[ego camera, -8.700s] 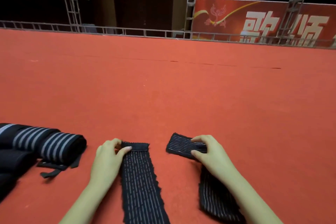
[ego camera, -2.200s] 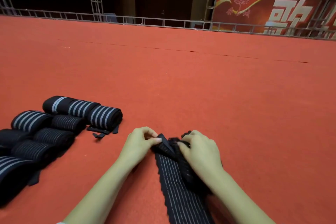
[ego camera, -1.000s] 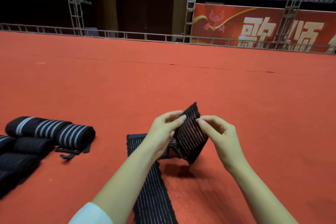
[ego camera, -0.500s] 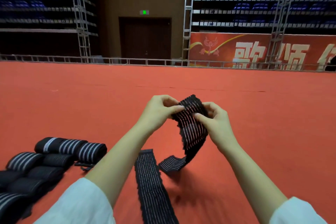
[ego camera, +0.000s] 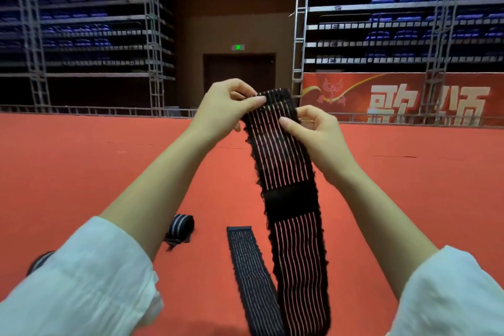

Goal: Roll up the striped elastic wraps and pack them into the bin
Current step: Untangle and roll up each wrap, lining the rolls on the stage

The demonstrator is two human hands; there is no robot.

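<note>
At frame centre, the left hand [ego camera: 229, 109] and right hand [ego camera: 313, 133] pinch the top of a hanging striped elastic wrap [ego camera: 289, 185]; light, limp and stretchy, it is probably best gripped at its end edges.

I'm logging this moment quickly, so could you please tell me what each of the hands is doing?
Left hand: pinches the top edge of the raised striped elastic wrap.
Right hand: pinches the same wrap's right edge.
</note>
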